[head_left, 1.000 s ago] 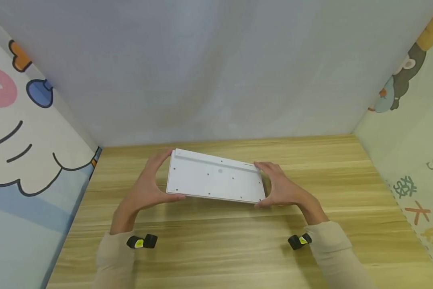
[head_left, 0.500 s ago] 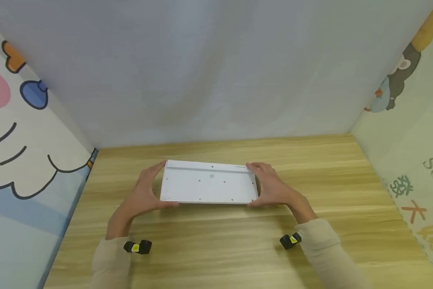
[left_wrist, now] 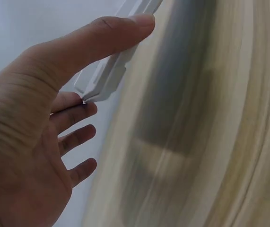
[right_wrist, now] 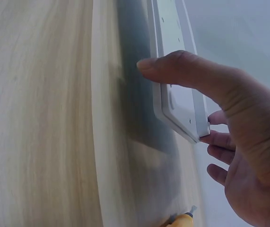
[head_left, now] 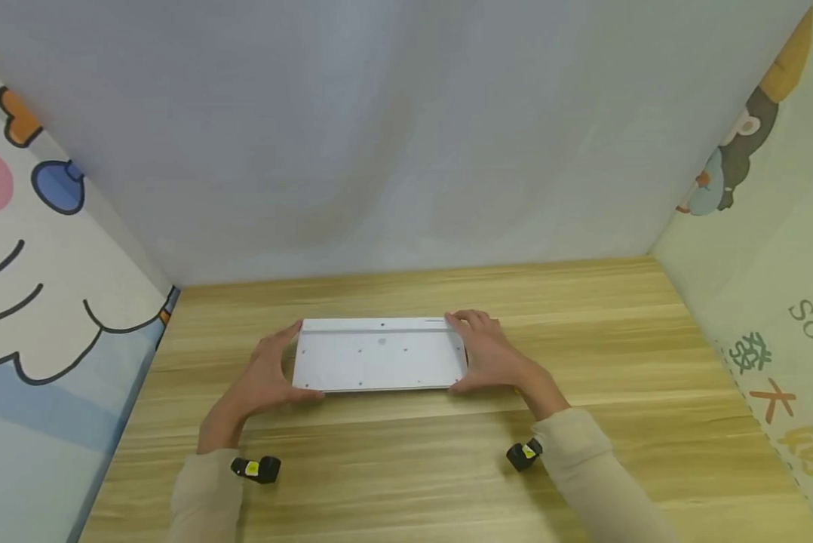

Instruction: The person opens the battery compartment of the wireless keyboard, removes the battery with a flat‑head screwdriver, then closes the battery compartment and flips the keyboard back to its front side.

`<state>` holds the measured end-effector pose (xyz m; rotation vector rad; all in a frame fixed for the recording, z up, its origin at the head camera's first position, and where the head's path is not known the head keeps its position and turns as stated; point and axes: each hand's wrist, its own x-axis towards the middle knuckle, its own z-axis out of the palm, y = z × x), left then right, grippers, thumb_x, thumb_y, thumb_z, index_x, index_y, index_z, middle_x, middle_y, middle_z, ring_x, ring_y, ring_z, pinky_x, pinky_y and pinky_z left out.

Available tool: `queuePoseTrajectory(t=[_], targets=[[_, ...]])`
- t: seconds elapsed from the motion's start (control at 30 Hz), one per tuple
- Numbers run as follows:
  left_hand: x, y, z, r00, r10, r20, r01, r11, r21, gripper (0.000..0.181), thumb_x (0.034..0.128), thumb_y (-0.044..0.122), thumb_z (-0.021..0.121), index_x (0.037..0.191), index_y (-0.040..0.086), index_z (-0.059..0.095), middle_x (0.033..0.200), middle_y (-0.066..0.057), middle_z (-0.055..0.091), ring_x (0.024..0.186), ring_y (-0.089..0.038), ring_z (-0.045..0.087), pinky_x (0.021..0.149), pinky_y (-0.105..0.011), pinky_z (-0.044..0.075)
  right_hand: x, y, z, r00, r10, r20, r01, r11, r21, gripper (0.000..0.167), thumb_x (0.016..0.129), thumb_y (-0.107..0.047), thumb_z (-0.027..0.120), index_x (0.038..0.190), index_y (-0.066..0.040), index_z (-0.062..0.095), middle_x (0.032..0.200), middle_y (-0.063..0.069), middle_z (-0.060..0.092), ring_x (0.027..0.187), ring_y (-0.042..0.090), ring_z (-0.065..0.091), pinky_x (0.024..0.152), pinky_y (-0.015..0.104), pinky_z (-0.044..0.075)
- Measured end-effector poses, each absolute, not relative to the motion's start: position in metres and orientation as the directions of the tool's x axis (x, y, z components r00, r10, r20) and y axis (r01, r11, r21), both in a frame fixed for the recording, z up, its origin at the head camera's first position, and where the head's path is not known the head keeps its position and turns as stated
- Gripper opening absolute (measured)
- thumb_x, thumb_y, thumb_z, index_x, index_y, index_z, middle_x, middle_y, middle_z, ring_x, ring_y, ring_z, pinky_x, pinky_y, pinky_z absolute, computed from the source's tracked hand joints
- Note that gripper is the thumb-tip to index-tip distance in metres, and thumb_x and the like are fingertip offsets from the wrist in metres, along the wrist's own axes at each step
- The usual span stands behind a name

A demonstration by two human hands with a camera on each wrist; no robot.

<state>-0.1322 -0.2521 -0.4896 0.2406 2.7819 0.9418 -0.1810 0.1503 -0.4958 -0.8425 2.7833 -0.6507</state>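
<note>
A white keyboard (head_left: 379, 358) is held underside up just above the wooden table, with small screw holes and a raised ridge along its far edge. My left hand (head_left: 260, 377) grips its left end, thumb (left_wrist: 120, 33) on the near edge and fingertips at the far corner. At the right end, my right hand (head_left: 486, 354) grips it the same way, thumb (right_wrist: 182, 68) across the near edge. In both wrist views the remaining fingers are off the keyboard. A shadow lies on the table beneath it; the key side faces down, mostly hidden.
The wooden table (head_left: 393, 467) meets a grey back wall (head_left: 406, 151) and printed side panels. In the right wrist view an orange-handled tool (right_wrist: 182, 221) with a metal tip lies near my right hand, mostly out of frame. Black cameras (head_left: 260, 469) are strapped at both wrists.
Both hands have lowered the keyboard toward the table and shifted it slightly left in view. It was slanted, right end nearer; now it lies level. The grip is unchanged.
</note>
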Motion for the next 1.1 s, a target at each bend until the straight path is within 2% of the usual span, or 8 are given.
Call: queuePoseTrajectory(t=[0.13, 0.43, 0.73, 1.1], targets=[[-0.132, -0.256, -0.499, -0.967, 0.206, -0.147, 0.073, 0.783, 0.618, 0.132, 0.0639, 0.046, 0.096, 0.164, 0.01, 0.017, 0.167, -0.021, 0.027, 0.153, -0.046, 0.023, 0.123, -0.072, 0.024, -0.183, 0.144, -0.498, -0.823, -0.565, -0.055, -0.494, 0.761, -0.421, 0.127, 0.059, -0.049, 0.094, 0.159, -0.002, 0.031, 0.156, 0.021, 0.041, 0.146, 0.043, 0.036, 0.118, 0.071, 0.033], [-0.136, -0.263, -0.514, -0.965, 0.192, -0.177, 0.054, 0.81, 0.583, 0.132, 0.0663, 0.048, 0.093, 0.164, 0.007, 0.014, 0.166, -0.024, 0.027, 0.152, -0.048, 0.023, 0.122, -0.073, 0.025, -0.189, 0.131, -0.501, -0.82, -0.567, -0.078, -0.497, 0.772, -0.396, 0.127, 0.06, -0.047, 0.094, 0.159, -0.001, 0.029, 0.158, 0.021, 0.039, 0.148, 0.042, 0.034, 0.125, 0.06, 0.03], [-0.138, -0.264, -0.52, -0.967, 0.175, -0.187, 0.049, 0.843, 0.535, 0.131, 0.0667, 0.054, 0.091, 0.164, 0.006, 0.016, 0.163, -0.025, 0.031, 0.151, -0.047, 0.024, 0.121, -0.073, 0.023, -0.196, 0.123, -0.502, -0.813, -0.57, -0.122, -0.5, 0.79, -0.355, 0.128, 0.061, -0.048, 0.093, 0.16, -0.001, 0.028, 0.159, 0.02, 0.039, 0.15, 0.041, 0.032, 0.127, 0.059, 0.028], [-0.138, -0.263, -0.519, -0.967, 0.174, -0.184, 0.062, 0.867, 0.494, 0.128, 0.0694, 0.055, 0.089, 0.163, 0.005, 0.017, 0.162, -0.024, 0.035, 0.15, -0.046, 0.024, 0.121, -0.071, 0.02, -0.195, 0.126, -0.499, -0.805, -0.575, -0.147, -0.481, 0.777, -0.406, 0.125, 0.064, -0.046, 0.093, 0.16, -0.001, 0.027, 0.161, 0.02, 0.036, 0.151, 0.041, 0.03, 0.126, 0.061, 0.028]])
